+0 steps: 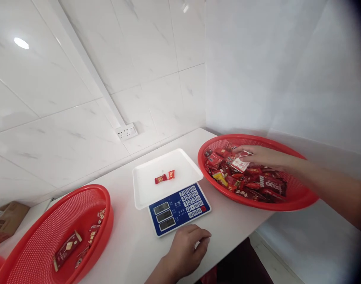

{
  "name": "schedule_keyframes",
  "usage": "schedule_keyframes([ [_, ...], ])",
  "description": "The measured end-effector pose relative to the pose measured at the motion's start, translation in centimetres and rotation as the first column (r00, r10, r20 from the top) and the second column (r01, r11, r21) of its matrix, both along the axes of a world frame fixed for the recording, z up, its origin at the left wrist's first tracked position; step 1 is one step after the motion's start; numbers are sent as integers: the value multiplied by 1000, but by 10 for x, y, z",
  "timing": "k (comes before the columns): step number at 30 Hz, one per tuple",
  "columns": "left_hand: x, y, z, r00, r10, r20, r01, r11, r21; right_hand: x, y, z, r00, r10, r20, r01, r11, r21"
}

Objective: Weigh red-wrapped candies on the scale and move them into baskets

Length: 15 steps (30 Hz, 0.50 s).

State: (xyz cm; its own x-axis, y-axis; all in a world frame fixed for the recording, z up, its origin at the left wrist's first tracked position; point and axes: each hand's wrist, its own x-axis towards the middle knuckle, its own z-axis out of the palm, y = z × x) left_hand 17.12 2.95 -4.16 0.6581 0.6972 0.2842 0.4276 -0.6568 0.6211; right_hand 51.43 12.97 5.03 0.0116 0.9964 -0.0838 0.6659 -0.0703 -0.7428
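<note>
Red-and-white wrapping on a small packet [240, 164], pinched in the fingers of the right hand [261, 154] at the top of the heap in the right basket [245, 137]. Cannot tell about contact with the pieces beneath. Reaches in with the forearm over the basket's right side. In that heap, mostly red and dark-red wrapped pieces, among them a yellow packet [219, 178] near the left side and a larger maroon packet [272, 184] toward the front.

Holds the left hand [187, 250] loosely curled in front of the scale [195, 201], well apart from the right one, with a small gap between thumb and forefinger.

Atop the scale, a white tray [150, 193], bearing two small red sweets [160, 179] side by side near its middle. Shows a blue panel with white keys and three grey display windows, digits too small to read.

At the left of the white counter [129, 236], a second red mesh basket [106, 228], containing a pale-ended packet [68, 250] and smaller wrapped bits [93, 236] along the right side. Beyond, a cardboard box [11, 219]. On the tiled wall [156, 98], a socket [127, 131].
</note>
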Motion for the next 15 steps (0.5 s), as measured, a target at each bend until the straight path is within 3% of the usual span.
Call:
schedule_keyframes([
  [4,-10,-1,8,999,12,42,-11,1000,-15,-58,7,24,946,138,-294,-149,989,-14],
  [7,-16,-4,6,997,45,64,-44,999,-20,-116,20,25,937,278,-211,-270,961,69],
  [11,-25,-6,1,995,73,72,-73,997,-1,-177,37,10,860,478,-179,-475,878,60],
  [13,-30,-8,-1,994,90,65,-90,996,1,-187,41,4,855,509,-99,-502,860,91],
  [15,-37,-9,-3,991,119,61,-118,993,-11,-179,43,2,890,454,49,-456,878,146],
])
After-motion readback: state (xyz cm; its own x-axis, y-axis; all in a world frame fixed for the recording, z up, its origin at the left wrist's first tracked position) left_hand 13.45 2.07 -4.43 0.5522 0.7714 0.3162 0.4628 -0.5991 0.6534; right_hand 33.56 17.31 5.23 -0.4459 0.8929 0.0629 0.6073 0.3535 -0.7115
